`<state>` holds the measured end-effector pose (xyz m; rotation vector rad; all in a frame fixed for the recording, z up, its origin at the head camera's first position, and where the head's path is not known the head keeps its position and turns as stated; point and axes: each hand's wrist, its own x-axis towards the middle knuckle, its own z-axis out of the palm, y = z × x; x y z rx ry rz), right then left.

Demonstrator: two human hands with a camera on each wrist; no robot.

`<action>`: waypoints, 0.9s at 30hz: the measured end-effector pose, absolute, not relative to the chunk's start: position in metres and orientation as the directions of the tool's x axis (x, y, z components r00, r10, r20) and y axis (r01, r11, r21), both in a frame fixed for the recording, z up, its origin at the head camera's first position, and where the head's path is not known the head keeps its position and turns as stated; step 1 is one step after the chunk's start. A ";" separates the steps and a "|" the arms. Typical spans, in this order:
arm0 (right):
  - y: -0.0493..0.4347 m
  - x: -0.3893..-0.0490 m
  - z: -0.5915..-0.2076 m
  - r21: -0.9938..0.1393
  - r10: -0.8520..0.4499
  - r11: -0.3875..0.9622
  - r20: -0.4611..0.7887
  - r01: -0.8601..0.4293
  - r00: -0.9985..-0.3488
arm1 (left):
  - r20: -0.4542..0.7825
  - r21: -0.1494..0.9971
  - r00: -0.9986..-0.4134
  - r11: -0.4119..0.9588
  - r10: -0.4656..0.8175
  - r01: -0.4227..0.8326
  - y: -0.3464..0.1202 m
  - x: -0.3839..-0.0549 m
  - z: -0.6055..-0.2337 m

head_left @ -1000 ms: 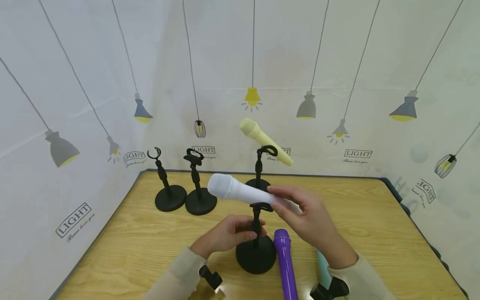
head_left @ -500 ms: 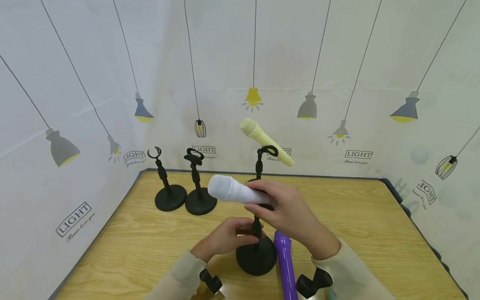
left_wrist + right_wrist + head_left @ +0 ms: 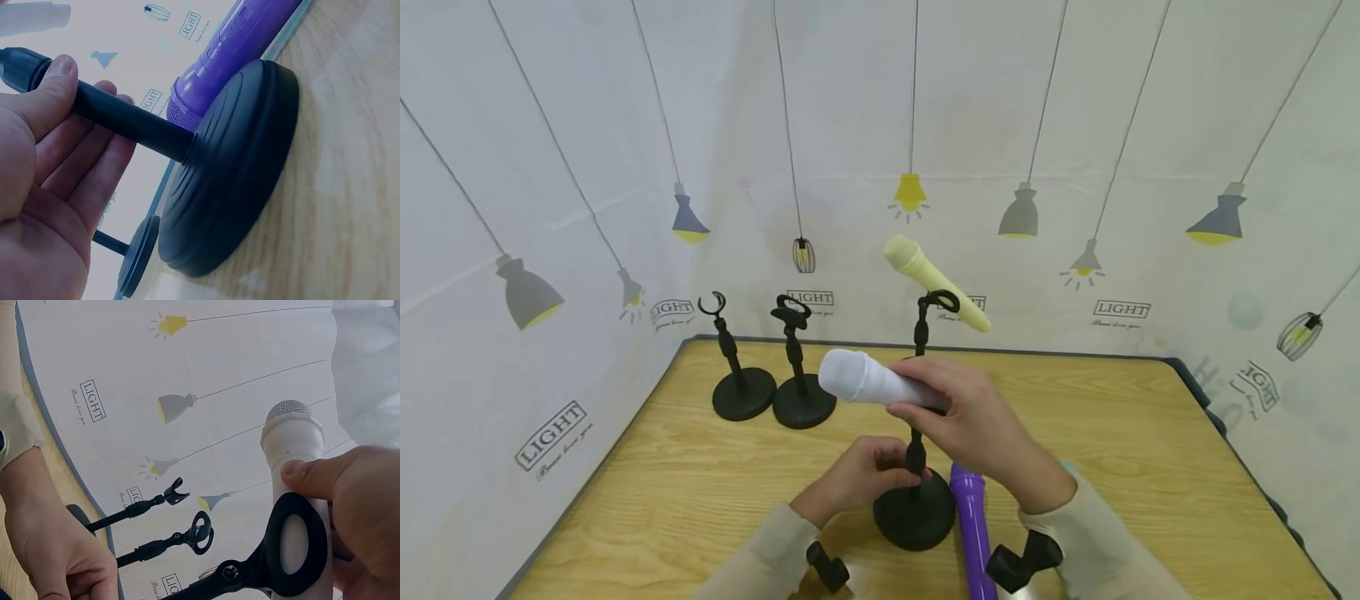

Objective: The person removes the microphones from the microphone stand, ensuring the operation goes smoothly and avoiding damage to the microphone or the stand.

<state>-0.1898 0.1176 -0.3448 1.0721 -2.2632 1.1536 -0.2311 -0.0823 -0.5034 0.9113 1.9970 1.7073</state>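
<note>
My right hand grips a white microphone by its body, the grille end pointing left. In the right wrist view the stand's black clip wraps the microphone's body, and my thumb lies on the body above it. Below, my left hand holds the pole of that black microphone stand between thumb and fingers. Its round base stands on the table. Right beside the base lies a purple microphone. In the left wrist view, the purple microphone shows behind the stand base.
Farther back, a pale yellow microphone sits tilted in another stand. Two stands with bare clips, one at the left and its neighbour, are on the wooden table. A bit of light blue peeks out by my right sleeve.
My right hand has moved left along the white microphone, from its tail end to its middle by the clip. My left hand stays on the pole.
</note>
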 end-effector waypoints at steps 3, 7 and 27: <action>0.118 -0.190 -0.345 -0.518 -0.462 0.365 0.620 -0.773 -0.634 | 0.134 0.963 -0.732 0.086 0.668 0.255 -0.081 -0.231 -0.503; 0.118 -0.191 -0.344 -0.519 -0.472 0.360 0.615 -0.775 -0.631 | 0.128 0.957 -0.735 0.113 0.665 0.269 -0.080 -0.230 -0.501; 0.105 -0.191 -0.326 -0.454 -0.499 0.368 0.640 -0.811 -0.584 | 0.133 0.953 -0.741 0.120 0.659 0.278 -0.081 -0.231 -0.499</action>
